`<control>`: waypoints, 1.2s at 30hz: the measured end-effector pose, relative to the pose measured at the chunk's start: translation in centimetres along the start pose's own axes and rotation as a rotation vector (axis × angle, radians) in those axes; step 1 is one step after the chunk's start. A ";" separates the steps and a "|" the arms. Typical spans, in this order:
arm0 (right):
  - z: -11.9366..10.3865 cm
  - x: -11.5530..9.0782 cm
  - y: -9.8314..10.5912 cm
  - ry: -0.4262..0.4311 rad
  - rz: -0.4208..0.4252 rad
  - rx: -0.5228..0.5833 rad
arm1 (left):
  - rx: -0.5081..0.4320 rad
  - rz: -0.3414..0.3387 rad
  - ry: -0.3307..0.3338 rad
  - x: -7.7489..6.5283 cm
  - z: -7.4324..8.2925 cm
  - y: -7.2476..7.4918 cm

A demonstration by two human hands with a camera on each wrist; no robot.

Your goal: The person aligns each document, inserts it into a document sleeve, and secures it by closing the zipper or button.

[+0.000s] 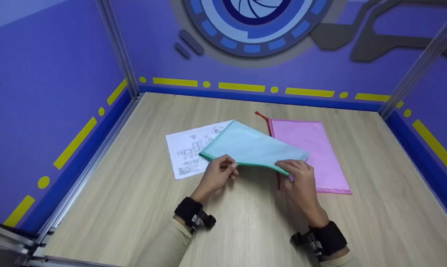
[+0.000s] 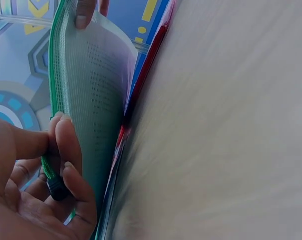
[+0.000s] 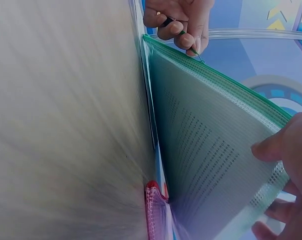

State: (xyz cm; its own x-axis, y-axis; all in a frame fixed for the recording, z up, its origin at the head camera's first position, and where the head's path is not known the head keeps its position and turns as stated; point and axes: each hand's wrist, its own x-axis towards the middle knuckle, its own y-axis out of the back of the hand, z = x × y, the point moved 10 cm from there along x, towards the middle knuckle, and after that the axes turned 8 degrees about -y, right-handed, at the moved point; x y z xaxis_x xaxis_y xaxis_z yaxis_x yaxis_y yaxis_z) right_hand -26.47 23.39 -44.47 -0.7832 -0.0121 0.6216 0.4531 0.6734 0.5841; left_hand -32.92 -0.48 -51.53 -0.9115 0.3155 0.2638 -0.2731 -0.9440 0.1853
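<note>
A green mesh zipper pouch (image 1: 251,142) is held tilted up, its zipper edge toward me. Lines of print (image 3: 205,142) show through its mesh in the right wrist view. My left hand (image 1: 217,175) pinches the zipper's pull at that edge, and a green cord (image 2: 49,168) with a black end (image 2: 57,189) hangs among its fingers. With thumb and fingers, my right hand (image 1: 300,182) grips the pouch near its right corner. The pouch overlaps a pink zipper pouch (image 1: 321,155) and a white printed sheet (image 1: 186,151) in the head view.
Beneath everything is a wood-grain table (image 1: 116,207). A red cord (image 1: 260,115) sticks out from the pink pouch's far left corner. Blue-purple panels (image 1: 60,74) with yellow marks and metal posts (image 1: 121,48) border the table at the back and sides.
</note>
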 end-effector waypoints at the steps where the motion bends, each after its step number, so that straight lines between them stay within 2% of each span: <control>1: 0.0 0.0 0.0 -0.001 0.002 0.002 | 0.003 0.000 -0.003 0.0 0.0 0.0; 18: 0.3 0.2 1.3 -0.012 0.106 0.020 | -0.012 0.023 -0.011 0.0 0.0 0.4; 26: 0.9 0.2 1.6 -0.044 0.115 0.018 | -0.008 0.020 -0.005 0.0 0.1 0.5; 36: 1.3 0.5 2.2 -0.066 0.144 0.015 | -0.056 0.025 -0.021 0.1 0.4 0.6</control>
State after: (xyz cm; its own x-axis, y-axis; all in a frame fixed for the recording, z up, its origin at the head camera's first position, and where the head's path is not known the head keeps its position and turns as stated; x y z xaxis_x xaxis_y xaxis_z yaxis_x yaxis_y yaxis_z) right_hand -26.35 25.83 -43.52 -0.7369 0.1337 0.6627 0.5571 0.6754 0.4832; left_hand -33.02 -0.96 -51.08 -0.9119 0.2929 0.2875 -0.2673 -0.9554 0.1256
